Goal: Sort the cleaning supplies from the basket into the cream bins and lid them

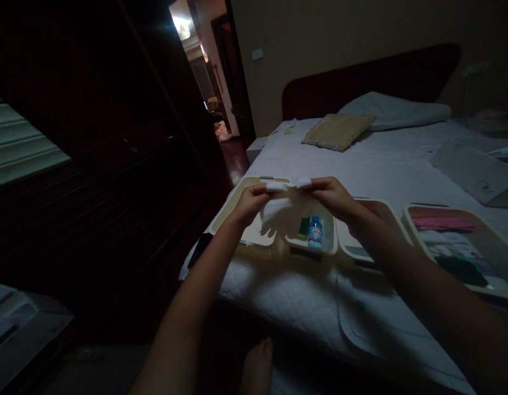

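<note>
A thin white glove (281, 211) hangs between my hands, its fingers pointing down. My left hand (249, 204) pinches one end of the cuff, and my right hand (333, 198) grips the other end, so the top edge is pulled sideways. Below and behind the glove stand two cream baskets. The left basket (227, 211) is partly hidden by my left hand. In the middle basket (332, 249) are a blue bottle (315, 233) and a green-and-yellow sponge (304, 226). My right forearm crosses over a third basket (396, 219), whose contents are mostly covered.
At the right, another basket (498, 241) holds pink cloth (443, 224), white packets and a dark green pad. All the baskets rest on a bed (278, 291) with a white quilted cover. A cushion (339, 130) and grey box-like pieces (476, 170) lie farther back. Dark wardrobe at left.
</note>
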`<action>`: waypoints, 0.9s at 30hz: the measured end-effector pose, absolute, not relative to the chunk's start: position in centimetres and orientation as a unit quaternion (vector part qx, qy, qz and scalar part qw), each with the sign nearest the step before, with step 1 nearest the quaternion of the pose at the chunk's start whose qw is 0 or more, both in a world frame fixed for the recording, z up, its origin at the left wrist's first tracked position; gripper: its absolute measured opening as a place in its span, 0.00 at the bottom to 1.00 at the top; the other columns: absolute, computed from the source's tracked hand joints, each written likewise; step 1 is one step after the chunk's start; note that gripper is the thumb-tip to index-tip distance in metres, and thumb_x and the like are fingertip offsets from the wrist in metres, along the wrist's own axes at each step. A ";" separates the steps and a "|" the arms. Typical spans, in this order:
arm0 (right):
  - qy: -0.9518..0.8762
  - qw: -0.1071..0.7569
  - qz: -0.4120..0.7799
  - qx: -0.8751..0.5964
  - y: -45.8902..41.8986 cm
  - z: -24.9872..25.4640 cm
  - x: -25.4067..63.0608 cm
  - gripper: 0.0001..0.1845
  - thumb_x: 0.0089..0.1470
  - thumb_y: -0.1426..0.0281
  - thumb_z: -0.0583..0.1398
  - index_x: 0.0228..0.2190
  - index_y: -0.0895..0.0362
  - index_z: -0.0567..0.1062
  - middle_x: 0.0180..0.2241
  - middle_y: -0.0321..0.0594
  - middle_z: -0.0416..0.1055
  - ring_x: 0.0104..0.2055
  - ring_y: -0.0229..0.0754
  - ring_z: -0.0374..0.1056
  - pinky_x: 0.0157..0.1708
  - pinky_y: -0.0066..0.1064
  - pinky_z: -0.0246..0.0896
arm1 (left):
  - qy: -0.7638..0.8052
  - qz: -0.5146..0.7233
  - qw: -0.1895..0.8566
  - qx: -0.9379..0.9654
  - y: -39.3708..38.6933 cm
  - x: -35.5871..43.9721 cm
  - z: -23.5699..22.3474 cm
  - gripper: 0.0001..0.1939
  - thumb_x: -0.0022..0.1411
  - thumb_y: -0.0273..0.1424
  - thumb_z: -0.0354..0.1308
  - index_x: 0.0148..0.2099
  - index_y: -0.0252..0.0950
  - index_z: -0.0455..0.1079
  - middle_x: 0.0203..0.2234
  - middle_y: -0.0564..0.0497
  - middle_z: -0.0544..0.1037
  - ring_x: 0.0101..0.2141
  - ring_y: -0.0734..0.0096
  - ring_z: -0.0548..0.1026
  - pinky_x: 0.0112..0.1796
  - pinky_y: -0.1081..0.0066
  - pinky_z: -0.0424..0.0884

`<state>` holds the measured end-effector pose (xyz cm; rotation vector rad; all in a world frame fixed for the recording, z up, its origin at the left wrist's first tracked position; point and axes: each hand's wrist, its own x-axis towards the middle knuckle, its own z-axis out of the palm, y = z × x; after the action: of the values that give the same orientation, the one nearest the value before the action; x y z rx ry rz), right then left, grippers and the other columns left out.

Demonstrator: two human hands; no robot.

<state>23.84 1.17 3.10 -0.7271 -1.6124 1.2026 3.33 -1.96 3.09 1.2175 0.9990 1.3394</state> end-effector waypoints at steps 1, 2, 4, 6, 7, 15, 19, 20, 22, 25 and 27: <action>-0.681 0.490 0.461 -0.290 1.1 3.2 23.9 0.09 0.36 0.73 0.61 0.24 0.57 0.81 0.28 0.37 0.75 0.32 0.41 0.69 0.36 0.34 0.64 | 0.414 0.562 0.497 0.515 -2.1 3.3 3.3 0.11 0.38 0.24 0.63 0.29 0.34 0.79 0.24 0.53 0.79 0.26 0.75 0.73 0.32 0.74 0.68; -0.701 0.500 0.427 -0.278 0.9 3.4 23.9 0.09 0.36 0.74 0.60 0.23 0.56 0.81 0.28 0.37 0.75 0.32 0.41 0.69 0.35 0.34 0.64 | 0.410 0.568 0.483 0.524 -2.2 3.3 3.5 0.10 0.38 0.24 0.63 0.29 0.34 0.79 0.24 0.53 0.79 0.27 0.74 0.73 0.33 0.73 0.69; -0.729 0.520 0.369 -0.247 0.5 3.8 23.9 0.09 0.38 0.75 0.60 0.24 0.55 0.81 0.29 0.38 0.74 0.34 0.41 0.69 0.35 0.33 0.64 | 0.396 0.581 0.456 0.545 -2.3 3.4 4.1 0.09 0.39 0.25 0.63 0.29 0.36 0.79 0.25 0.53 0.80 0.30 0.71 0.75 0.36 0.71 0.71; -0.740 0.538 0.340 -0.218 0.0 4.4 23.8 0.10 0.39 0.75 0.61 0.26 0.54 0.82 0.31 0.38 0.74 0.36 0.42 0.69 0.36 0.33 0.64 | 0.376 0.589 0.431 0.571 -2.4 3.4 4.6 0.09 0.41 0.26 0.64 0.30 0.37 0.80 0.28 0.53 0.81 0.33 0.69 0.76 0.38 0.69 0.71; -0.741 0.543 0.336 -0.207 -0.2 4.6 23.8 0.10 0.40 0.75 0.61 0.26 0.54 0.82 0.32 0.38 0.74 0.37 0.42 0.69 0.37 0.33 0.64 | 0.365 0.590 0.419 0.586 -2.5 3.3 4.9 0.09 0.41 0.26 0.64 0.30 0.37 0.80 0.30 0.53 0.81 0.35 0.68 0.76 0.39 0.69 0.72; -0.772 0.536 0.285 -0.188 -0.4 5.2 24.0 0.06 0.39 0.75 0.62 0.17 0.55 0.79 0.31 0.39 0.71 0.34 0.40 0.67 0.36 0.33 0.62 | 0.331 0.562 0.364 0.665 -3.1 3.7 5.6 0.05 0.41 0.23 0.60 0.19 0.36 0.75 0.29 0.52 0.79 0.38 0.65 0.76 0.41 0.68 0.70; -0.776 0.533 0.261 -0.213 -0.2 4.9 24.1 0.11 0.36 0.79 0.57 0.13 0.55 0.76 0.34 0.40 0.71 0.37 0.40 0.67 0.39 0.34 0.62 | 0.335 0.563 0.354 0.668 -3.0 3.6 5.7 0.09 0.40 0.20 0.55 0.16 0.36 0.73 0.32 0.51 0.79 0.37 0.68 0.75 0.39 0.70 0.69; -0.777 0.530 0.260 -0.219 -0.2 4.8 24.1 0.12 0.34 0.79 0.55 0.13 0.55 0.76 0.35 0.39 0.72 0.37 0.41 0.67 0.40 0.34 0.61 | 0.335 0.566 0.350 0.666 -2.9 3.6 5.6 0.11 0.39 0.20 0.53 0.16 0.36 0.73 0.32 0.51 0.79 0.37 0.69 0.75 0.38 0.70 0.68; -0.778 0.522 0.264 -0.228 0.0 4.7 24.2 0.13 0.32 0.80 0.53 0.13 0.55 0.76 0.35 0.39 0.72 0.37 0.40 0.67 0.40 0.34 0.61 | 0.345 0.569 0.347 0.661 -2.7 3.4 5.5 0.13 0.38 0.19 0.50 0.17 0.37 0.74 0.31 0.51 0.79 0.35 0.70 0.75 0.37 0.71 0.68; -0.774 0.519 0.275 -0.237 0.4 4.4 24.4 0.14 0.32 0.79 0.51 0.14 0.55 0.76 0.32 0.39 0.72 0.35 0.39 0.67 0.38 0.33 0.62 | 0.366 0.582 0.347 0.638 -2.5 2.9 5.2 0.14 0.36 0.19 0.48 0.18 0.36 0.74 0.31 0.52 0.79 0.36 0.70 0.75 0.38 0.71 0.68; -0.765 0.528 0.274 -0.245 0.7 4.3 24.7 0.14 0.33 0.79 0.51 0.14 0.55 0.75 0.30 0.38 0.71 0.35 0.39 0.67 0.39 0.33 0.62 | 0.374 0.597 0.347 0.619 -2.4 2.7 4.9 0.14 0.36 0.19 0.48 0.18 0.36 0.74 0.31 0.52 0.79 0.37 0.69 0.75 0.39 0.71 0.68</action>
<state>24.67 0.73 4.28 -0.5863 -1.8282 0.6548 2.65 -2.41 4.93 1.6061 0.9696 1.5496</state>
